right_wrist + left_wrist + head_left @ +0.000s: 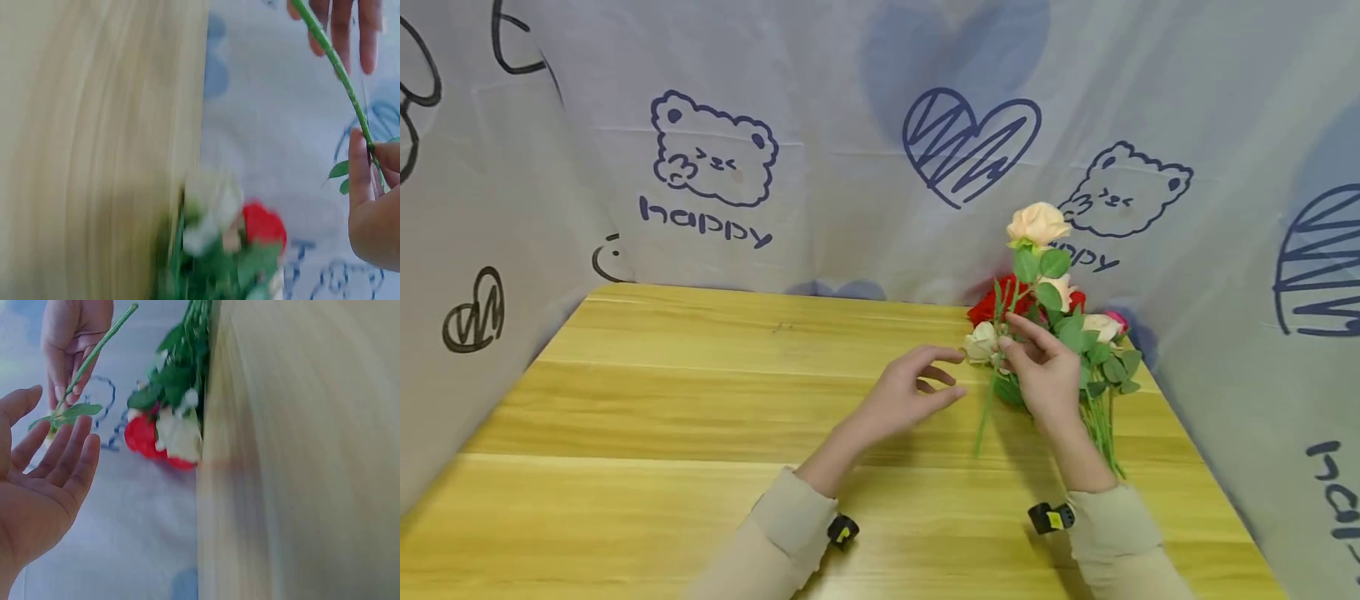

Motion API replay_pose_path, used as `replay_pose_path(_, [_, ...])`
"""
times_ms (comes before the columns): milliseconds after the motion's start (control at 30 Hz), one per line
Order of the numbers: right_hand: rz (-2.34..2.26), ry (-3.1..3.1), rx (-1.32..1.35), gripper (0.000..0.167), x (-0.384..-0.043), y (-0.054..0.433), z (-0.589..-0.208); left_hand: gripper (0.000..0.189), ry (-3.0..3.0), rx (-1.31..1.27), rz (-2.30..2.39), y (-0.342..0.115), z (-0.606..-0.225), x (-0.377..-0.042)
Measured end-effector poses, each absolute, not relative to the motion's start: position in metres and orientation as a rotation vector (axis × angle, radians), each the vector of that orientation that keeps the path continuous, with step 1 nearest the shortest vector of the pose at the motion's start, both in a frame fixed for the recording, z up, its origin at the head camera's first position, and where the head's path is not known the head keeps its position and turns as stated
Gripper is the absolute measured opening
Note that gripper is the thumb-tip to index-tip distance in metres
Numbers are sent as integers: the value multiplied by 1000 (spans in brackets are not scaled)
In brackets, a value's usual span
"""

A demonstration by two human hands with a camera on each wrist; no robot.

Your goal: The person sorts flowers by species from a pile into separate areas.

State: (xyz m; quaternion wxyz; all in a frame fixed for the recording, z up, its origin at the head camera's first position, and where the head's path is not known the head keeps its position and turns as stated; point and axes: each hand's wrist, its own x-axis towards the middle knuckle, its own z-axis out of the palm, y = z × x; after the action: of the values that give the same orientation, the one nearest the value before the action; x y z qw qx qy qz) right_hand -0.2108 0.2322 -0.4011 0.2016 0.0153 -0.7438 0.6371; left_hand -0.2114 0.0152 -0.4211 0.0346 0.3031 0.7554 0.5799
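Note:
A peach artificial rose (1037,225) stands upright above the table, its green stem (340,69) pinched between the thumb and fingers of my right hand (1048,379). Leaves grow along the stem below the bloom. To the left of that stem is my left hand (910,392), fingers spread and lightly bent, apart from the stem and holding nothing. In the left wrist view its palm (37,512) is turned up. Behind and beside my right hand lies a bunch of artificial flowers with a red rose (992,304), a white rose (981,343) and green leaves (1116,367).
The wooden table (700,417) reaches back to a pale cloth (842,167) printed with bears and hearts. More cloth hangs at both sides. Loose stems (1101,429) of the bunch point toward the table's front right.

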Motion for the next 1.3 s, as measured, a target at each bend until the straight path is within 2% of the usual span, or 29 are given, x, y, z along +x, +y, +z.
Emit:
replay_pose_path(267, [1893, -2032, 192, 34, -225, 178, -412, 37, 2284, 823, 1840, -19, -436, -213])
replay_pose_path(500, [2102, -1930, 148, 37, -227, 151, -420, 37, 2233, 717, 1901, -33, -438, -214])
replay_pose_path(933, [2156, -2004, 134, 38, -231, 138, -429, 39, 2221, 655, 1928, -39, -440, -212])
replay_pose_path(1300, [2194, -2021, 246, 39, -229, 141, -423, 39, 2257, 626, 1953, -43, -435, -206])
